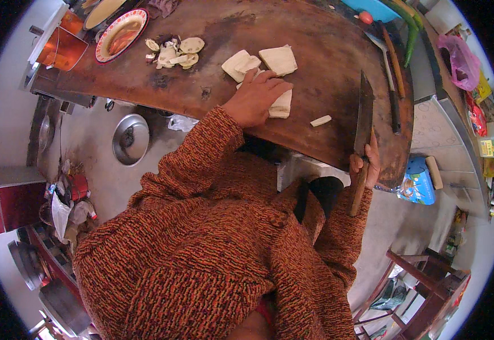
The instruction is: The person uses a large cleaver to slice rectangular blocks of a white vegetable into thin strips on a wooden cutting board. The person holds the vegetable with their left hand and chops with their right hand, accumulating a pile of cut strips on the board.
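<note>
The left hand (256, 97) lies palm down on a pale block of tofu (281, 104) near the middle of the big round wooden chopping board (213, 90), fingers spread and pressing its top rather than curled around it. The right hand (366, 164) is at the board's near right edge, fingers wrapped tight around the wooden handle of a cleaver (363, 116) whose dark blade stands edge-up, pointing away from the body. A small cut strip (320, 120) lies between the tofu and the blade. Just beyond the left hand sit more tofu slabs (261, 61), and farther left a heap of sliced pale vegetable pieces (174, 52). A red-rimmed plate (121, 35) rests on the far left of the board. To the right of the cleaver a second knife (395, 110) lies along the board, with green chillies (411, 28) beyond it. Below the board, a metal lid (130, 139) sits on the floor.
</note>
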Motion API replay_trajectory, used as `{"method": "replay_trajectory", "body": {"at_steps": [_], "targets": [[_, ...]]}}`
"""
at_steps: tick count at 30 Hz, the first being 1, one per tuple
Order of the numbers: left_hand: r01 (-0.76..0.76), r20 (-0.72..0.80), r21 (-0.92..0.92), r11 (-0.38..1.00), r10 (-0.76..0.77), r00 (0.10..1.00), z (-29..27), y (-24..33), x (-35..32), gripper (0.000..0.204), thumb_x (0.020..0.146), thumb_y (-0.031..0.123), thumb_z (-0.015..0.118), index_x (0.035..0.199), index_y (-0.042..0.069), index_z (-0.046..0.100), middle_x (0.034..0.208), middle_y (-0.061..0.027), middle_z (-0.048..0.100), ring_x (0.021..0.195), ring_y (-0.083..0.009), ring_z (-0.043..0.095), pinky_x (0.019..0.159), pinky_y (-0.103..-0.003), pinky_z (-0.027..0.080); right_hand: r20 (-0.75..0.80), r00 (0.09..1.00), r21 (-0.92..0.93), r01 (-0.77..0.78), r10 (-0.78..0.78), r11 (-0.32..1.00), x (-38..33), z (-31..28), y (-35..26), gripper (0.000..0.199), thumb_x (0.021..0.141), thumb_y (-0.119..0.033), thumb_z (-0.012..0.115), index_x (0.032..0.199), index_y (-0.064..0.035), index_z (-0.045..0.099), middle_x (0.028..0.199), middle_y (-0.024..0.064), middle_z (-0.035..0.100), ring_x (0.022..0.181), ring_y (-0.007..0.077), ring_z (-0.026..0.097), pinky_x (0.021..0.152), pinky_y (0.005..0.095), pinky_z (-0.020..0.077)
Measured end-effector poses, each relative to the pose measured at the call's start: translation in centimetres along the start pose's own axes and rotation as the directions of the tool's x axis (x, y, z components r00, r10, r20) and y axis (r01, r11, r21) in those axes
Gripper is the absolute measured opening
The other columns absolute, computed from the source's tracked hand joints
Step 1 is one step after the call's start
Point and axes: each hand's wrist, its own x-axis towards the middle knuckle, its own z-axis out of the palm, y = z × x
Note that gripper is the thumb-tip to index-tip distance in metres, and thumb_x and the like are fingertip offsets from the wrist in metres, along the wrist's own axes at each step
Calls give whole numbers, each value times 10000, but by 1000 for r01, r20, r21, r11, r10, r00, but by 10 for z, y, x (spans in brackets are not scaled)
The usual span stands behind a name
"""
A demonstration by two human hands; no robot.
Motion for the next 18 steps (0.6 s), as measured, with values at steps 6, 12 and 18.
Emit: {"method": "replay_trajectory", "body": {"at_steps": [6,12,18], "targets": [[-31,-23,-89,996,29,999,3,2,5,589,670,114,718,1231,162,547,1125,-59,580,1193,-271,473,1092,-540,216,-68,998,-22,5,-7,1000,1,-5,1,685,894,-164,599,1487,-79,268,1034,128,626,446,132,480,354,244,382],[-13,-22,-81,997,12,1000,16,18,4,567,639,307,813,1142,164,594,1061,-62,583,1140,-289,506,1093,-564,230,-61,998,-29,2,-4,1000,1,-7,0,676,891,-148,591,1483,-72,274,1071,135,623,453,136,475,360,245,384],[26,57,-94,995,-21,998,12,34,4,638,584,473,822,1092,165,589,1060,-58,577,1121,-287,508,1098,-570,208,-64,998,-22,0,-1,1000,1,-1,-1,698,858,-137,617,1471,-55,294,1105,147,619,473,136,491,389,235,402]]}}
